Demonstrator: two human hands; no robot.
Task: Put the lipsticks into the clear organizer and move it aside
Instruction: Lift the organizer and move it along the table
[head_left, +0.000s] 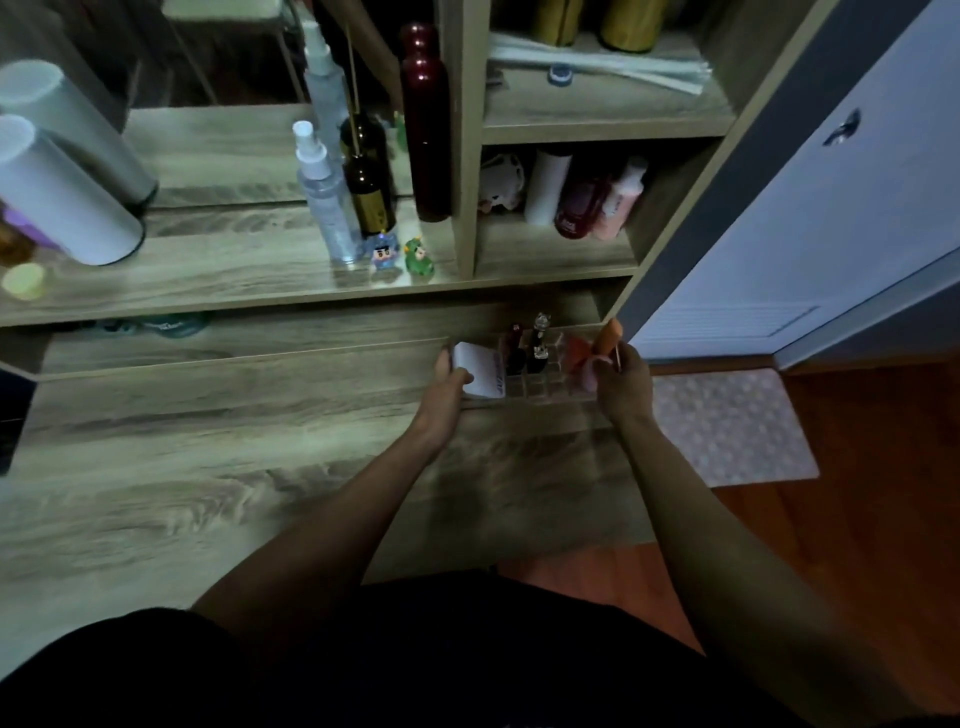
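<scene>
organizer: clear, with a faint grid of cells
lipsticks in the organizer: one dark red, one black with a silver top
piece at my right hand: orange
block at my left hand: white
desk under the organizer: grey-brown wood grain
mat right of the organizer: pale pink, dotted
floor right of the organizer: reddish-brown
tall bottle above the organizer: dark maroon

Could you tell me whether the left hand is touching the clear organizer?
Touching. In the head view, the left hand wraps its fingers around the left end of the clear organizer, with no gap visible.
</scene>
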